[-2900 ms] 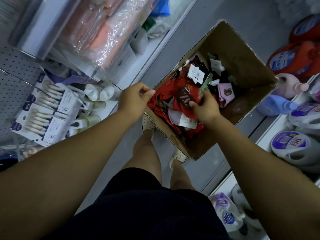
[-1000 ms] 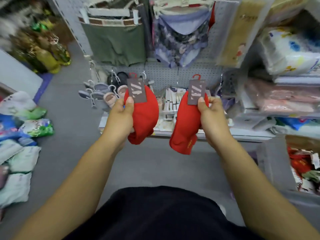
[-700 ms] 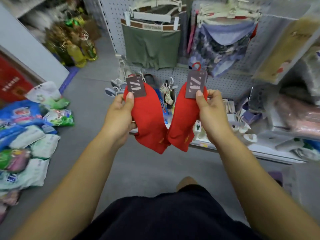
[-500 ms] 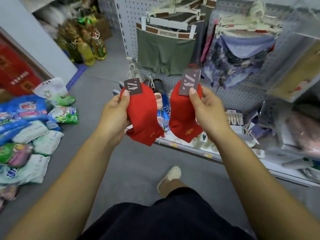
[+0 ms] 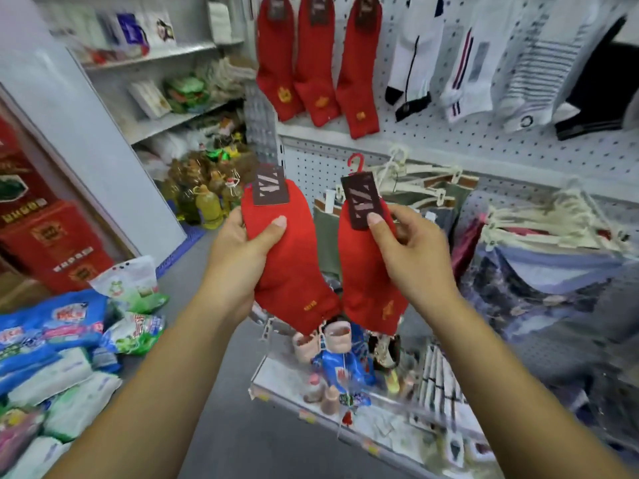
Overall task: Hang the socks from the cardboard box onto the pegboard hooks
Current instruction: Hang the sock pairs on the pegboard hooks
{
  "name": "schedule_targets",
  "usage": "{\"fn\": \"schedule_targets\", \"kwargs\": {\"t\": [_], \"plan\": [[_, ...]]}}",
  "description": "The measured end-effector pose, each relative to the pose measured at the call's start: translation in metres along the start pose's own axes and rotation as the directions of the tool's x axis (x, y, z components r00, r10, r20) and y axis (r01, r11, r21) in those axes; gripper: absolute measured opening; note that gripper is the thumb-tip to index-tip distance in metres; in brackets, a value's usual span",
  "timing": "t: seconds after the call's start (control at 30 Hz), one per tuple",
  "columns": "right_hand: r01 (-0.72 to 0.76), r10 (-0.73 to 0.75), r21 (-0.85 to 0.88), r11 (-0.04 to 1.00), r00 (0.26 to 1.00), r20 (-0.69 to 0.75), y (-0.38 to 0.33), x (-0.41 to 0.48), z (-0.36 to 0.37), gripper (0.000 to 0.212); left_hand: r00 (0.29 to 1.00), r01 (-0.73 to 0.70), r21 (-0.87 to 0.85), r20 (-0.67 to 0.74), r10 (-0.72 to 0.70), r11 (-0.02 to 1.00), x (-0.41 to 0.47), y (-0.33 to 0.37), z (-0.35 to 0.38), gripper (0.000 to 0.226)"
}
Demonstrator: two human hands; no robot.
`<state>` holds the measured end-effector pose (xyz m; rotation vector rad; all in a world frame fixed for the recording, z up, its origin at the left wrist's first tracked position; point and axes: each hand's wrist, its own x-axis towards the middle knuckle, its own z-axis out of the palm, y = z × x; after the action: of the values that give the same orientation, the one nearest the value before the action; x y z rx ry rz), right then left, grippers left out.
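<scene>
I have one sock in each grip. My left grip [image 5: 242,248] is wrapped round the left red sock [image 5: 294,271], with the thumb across the front and the fingers behind, just below the dark card label [image 5: 270,187] at the cuff. My right grip [image 5: 411,248] pinches the right red sock [image 5: 366,288] near its top. The thumb presses on the lower edge of its own dark label [image 5: 361,201], and the fingers are curled behind. A small red plastic hook [image 5: 356,163] stands up from that label.

Both socks hang toe down in mid-air. Their toes are just beside each other, and I cannot tell whether they touch.

I hold them up in front of the white pegboard [image 5: 449,136], below three matching red socks [image 5: 318,63] already hanging there in a row. To the right of those, white sports socks [image 5: 415,53] and striped socks [image 5: 532,63] hang on the same board. Behind my right grip, underwear on pale hangers [image 5: 432,190] hangs lower on the board.

Under the held socks, a shelf [image 5: 276,382] carries small goods, too blurred to name. Off to the left are bottles of oil [image 5: 207,205], red cartons [image 5: 45,243] and blue and white packs [image 5: 52,326] piled on the floor.
</scene>
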<state>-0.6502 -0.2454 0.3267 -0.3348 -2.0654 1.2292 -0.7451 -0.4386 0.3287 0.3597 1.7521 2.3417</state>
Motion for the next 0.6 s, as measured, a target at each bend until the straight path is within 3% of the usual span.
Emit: {"fn": "schedule_targets", "kwargs": {"t": [0.13, 0.4, 0.6], "plan": [[0.075, -0.077, -0.046, 0.996, 0.996, -0.054, -0.007, 0.064, 0.024, 0.029, 0.996, -0.087, -0.014, 0.000, 0.087, 0.996, 0.058, 0.013, 0.002, 0.036], [0.020, -0.021, -0.016, 1.000, 0.997, -0.069, -0.029, 0.169, 0.080, 0.022, 0.984, -0.165, -0.018, 0.062, 0.165, 0.986, 0.176, 0.045, -0.018, 0.035], [-0.005, 0.006, 0.008, 1.000, 0.984, -0.178, -0.063, 0.253, 0.121, 0.025, 0.966, -0.189, -0.013, 0.178, 0.189, 0.982, 0.266, 0.080, -0.028, 0.020]]}}
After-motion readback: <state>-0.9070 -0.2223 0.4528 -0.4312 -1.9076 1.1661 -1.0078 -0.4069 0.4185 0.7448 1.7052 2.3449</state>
